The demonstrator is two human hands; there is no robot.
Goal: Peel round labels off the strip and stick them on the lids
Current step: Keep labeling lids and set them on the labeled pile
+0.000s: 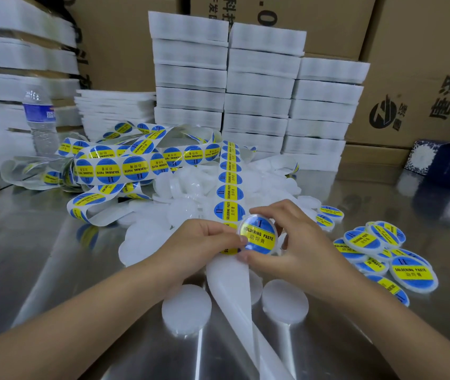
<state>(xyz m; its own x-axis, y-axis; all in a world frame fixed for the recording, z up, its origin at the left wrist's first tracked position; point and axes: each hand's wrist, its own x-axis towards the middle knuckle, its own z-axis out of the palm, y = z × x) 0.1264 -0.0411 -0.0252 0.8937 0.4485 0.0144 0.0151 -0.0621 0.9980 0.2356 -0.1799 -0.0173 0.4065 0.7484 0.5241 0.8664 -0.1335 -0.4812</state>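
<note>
A round white lid (258,235) carrying a blue and yellow "SOLDERING PASTE" label is held up in the middle of the view. My right hand (297,242) grips its rim from the right. My left hand (204,238) has its thumb on the lid's left edge, its fingers curled over the label strip (228,185). That strip runs from a tangled heap at the back left down under my hands. Its emptied white backing (232,292) trails toward me. Plain white lids (186,307) lie near and in a heap behind. Labelled lids (382,250) pile up on the right.
The work surface is a shiny metal table (53,256). Stacks of white foam trays (259,86) stand behind the heap, with cardboard boxes (424,78) behind them. A water bottle (40,116) stands at the back left. A blue patterned box (446,165) sits at the right edge.
</note>
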